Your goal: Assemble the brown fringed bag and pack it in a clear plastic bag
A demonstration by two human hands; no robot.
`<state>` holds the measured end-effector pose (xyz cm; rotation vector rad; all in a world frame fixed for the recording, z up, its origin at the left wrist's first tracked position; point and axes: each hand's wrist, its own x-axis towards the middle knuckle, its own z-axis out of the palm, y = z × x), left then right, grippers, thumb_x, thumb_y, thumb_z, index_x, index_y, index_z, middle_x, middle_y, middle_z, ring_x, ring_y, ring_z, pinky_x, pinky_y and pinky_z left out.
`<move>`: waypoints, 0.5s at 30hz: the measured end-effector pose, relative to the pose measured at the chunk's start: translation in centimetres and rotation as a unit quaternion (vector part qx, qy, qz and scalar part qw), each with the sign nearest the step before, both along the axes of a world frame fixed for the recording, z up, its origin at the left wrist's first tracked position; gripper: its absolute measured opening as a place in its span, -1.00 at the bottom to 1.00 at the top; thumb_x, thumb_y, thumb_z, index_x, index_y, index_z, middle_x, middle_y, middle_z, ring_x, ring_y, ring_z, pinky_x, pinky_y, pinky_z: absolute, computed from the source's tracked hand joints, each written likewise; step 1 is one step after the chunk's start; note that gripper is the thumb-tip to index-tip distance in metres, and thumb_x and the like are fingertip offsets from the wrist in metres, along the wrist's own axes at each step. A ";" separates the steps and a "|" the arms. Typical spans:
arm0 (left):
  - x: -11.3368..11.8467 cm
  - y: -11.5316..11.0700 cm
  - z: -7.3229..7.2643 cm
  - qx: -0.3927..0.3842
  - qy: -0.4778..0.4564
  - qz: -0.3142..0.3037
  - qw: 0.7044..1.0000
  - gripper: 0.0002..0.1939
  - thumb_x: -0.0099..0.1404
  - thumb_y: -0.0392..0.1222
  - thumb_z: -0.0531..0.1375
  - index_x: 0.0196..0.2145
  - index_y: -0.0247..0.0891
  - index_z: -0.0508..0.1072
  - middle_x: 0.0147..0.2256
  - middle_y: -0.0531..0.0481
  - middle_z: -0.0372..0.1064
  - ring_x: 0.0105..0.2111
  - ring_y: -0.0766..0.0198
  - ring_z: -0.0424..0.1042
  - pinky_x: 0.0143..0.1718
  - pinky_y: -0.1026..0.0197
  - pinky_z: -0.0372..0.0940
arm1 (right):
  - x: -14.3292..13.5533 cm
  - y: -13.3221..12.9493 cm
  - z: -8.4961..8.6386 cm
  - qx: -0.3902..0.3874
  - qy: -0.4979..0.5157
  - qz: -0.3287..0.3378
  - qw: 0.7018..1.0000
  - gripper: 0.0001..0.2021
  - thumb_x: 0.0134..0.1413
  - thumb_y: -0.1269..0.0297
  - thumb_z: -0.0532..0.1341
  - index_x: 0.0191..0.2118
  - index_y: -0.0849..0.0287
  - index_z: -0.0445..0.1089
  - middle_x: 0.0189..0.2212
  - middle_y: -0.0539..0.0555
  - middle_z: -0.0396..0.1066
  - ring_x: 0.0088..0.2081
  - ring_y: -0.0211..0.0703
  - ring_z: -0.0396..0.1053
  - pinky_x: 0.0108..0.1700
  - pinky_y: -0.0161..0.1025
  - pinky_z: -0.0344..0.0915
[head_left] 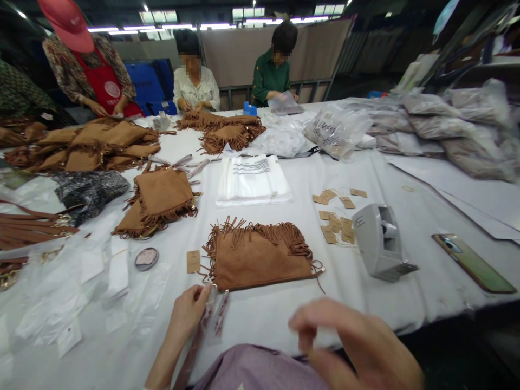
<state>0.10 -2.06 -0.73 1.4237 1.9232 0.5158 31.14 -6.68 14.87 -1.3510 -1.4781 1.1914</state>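
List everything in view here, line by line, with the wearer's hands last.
fringed bag: one, tan, table centre
bag piles: several, tan, far left
paper tags: many, tan, right of the bag
tape dispenser: one, grey, right
phone: one, green, right edge
folded plastic bags: one stack, white, mid table
filled plastic bags: several, far right
co-workers: three or more, far side
left hand: pinching a clear sleeve
right hand: blurred, nearest camera

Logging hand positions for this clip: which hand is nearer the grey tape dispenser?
Right. The right hand is below and slightly left of the tape dispenser; the left hand sits far left, beyond the fringed bag.
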 end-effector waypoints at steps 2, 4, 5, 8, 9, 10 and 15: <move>1.7 -0.4 -0.2 -0.003 0.030 -0.029 0.999 -0.58 0.18 0.23 0.08 -0.46 -0.20 0.41 -0.55 -0.01 0.38 -0.47 0.10 0.39 -0.41 0.18 0.16 | 1.9 2.5 -2.2 0.014 -0.089 -0.104 0.990 -0.74 0.06 0.04 0.17 -0.20 0.01 0.48 -0.31 0.10 0.52 -0.27 -0.04 0.44 -0.21 -0.13 0.34; 2.9 -0.4 -0.6 0.007 0.035 -0.027 0.999 -0.61 0.15 0.21 0.13 -0.42 -0.20 0.40 -0.52 -0.01 0.40 -0.45 0.08 0.39 -0.40 0.18 0.15 | 3.9 4.3 -5.8 0.028 -0.215 -0.190 0.958 -0.67 0.09 0.04 0.11 -0.20 0.15 0.46 -0.32 0.16 0.52 -0.31 -0.02 0.43 -0.21 -0.12 0.32; 3.3 -0.3 -0.8 0.013 0.027 -0.023 0.999 -0.63 0.14 0.19 0.14 -0.43 -0.19 0.39 -0.50 -0.02 0.41 -0.44 0.07 0.40 -0.39 0.18 0.15 | 4.9 4.9 -7.8 0.036 -0.261 -0.195 0.945 -0.65 0.11 0.04 0.08 -0.20 0.18 0.46 -0.31 0.18 0.52 -0.33 -0.02 0.43 -0.22 -0.12 0.31; 3.5 0.3 -0.9 -0.005 -0.056 0.010 0.998 -0.63 0.10 0.17 0.21 -0.42 -0.22 0.41 -0.45 -0.05 0.45 -0.37 0.06 0.42 -0.34 0.16 0.20 | 6.6 5.1 -12.9 0.017 -0.358 -0.182 0.916 -0.60 0.18 0.06 -0.03 -0.17 0.21 0.43 -0.31 0.22 0.49 -0.34 -0.02 0.42 -0.26 -0.14 0.28; 3.3 0.4 -0.9 -0.024 -0.119 0.025 0.992 -0.62 0.09 0.17 0.23 -0.38 -0.24 0.43 -0.41 -0.06 0.47 -0.35 0.07 0.43 -0.31 0.16 0.23 | 6.7 4.9 -14.0 0.002 -0.390 -0.181 0.903 -0.59 0.20 0.05 -0.06 -0.15 0.20 0.42 -0.31 0.22 0.48 -0.35 -0.01 0.42 -0.28 -0.14 0.27; 3.2 0.4 -0.8 -0.050 -0.198 0.044 0.978 -0.60 0.08 0.16 0.25 -0.35 -0.26 0.45 -0.38 -0.06 0.48 -0.34 0.10 0.44 -0.28 0.17 0.26 | 6.7 4.9 -14.8 -0.011 -0.417 -0.181 0.891 -0.58 0.21 0.05 -0.07 -0.13 0.20 0.41 -0.31 0.22 0.46 -0.34 -0.01 0.42 -0.30 -0.15 0.25; 3.1 0.1 -0.1 -0.163 -0.501 0.135 0.839 -0.58 0.04 0.05 0.37 -0.31 -0.35 0.44 -0.40 -0.07 0.49 -0.46 0.32 0.45 -0.41 0.35 0.32 | 5.9 5.9 -15.3 -0.037 -0.434 -0.181 0.882 -0.60 0.19 -0.02 -0.05 -0.22 0.18 0.37 -0.31 0.18 0.43 -0.29 0.01 0.40 -0.27 -0.15 0.20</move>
